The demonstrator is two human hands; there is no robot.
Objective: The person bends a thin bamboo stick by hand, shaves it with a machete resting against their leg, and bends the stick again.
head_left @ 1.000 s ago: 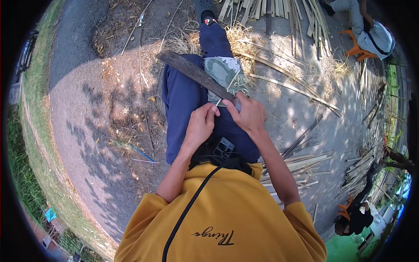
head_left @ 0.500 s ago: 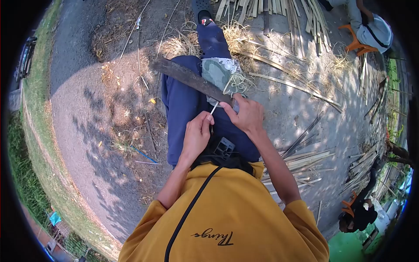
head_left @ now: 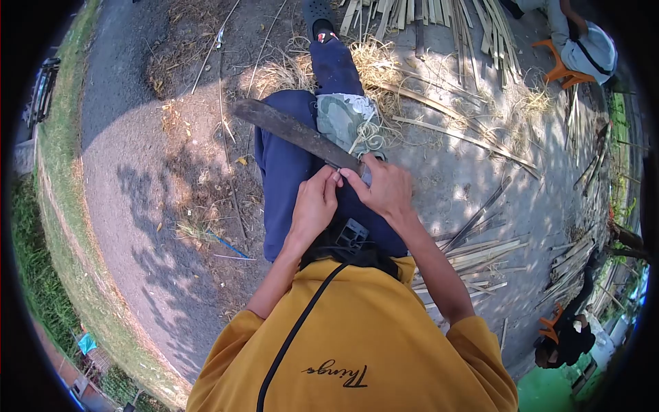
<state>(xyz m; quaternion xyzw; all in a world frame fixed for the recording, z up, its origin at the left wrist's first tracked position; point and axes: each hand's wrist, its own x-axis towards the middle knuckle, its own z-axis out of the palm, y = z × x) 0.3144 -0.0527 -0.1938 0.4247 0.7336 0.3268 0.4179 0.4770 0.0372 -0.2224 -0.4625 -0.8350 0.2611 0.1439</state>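
A broad dark machete (head_left: 295, 132) lies slantwise above my knees, its blade pointing to the upper left. My right hand (head_left: 386, 187) is closed at its lower right end, thumb pressed near the blade's edge; the handle is hidden. My left hand (head_left: 314, 206) is pinched close by, its fingertips almost meeting my right thumb. The thin bamboo strip in that pinch is mostly covered by the fingers. Beyond the blade, pale curled shavings (head_left: 368, 136) rest over a camouflage cloth (head_left: 336, 117) on my leg.
Split bamboo strips lie in a pile (head_left: 439, 14) ahead and in another pile (head_left: 480, 254) at right. Shavings (head_left: 377, 65) gather around my foot. One person (head_left: 587, 51) sits on an orange chair (head_left: 559, 65); another person (head_left: 573, 343) is at lower right.
My left hand has moved up and right to the blade beside my right thumb. The pale strip between the hands is now mostly out of sight. The machete has shifted slightly.
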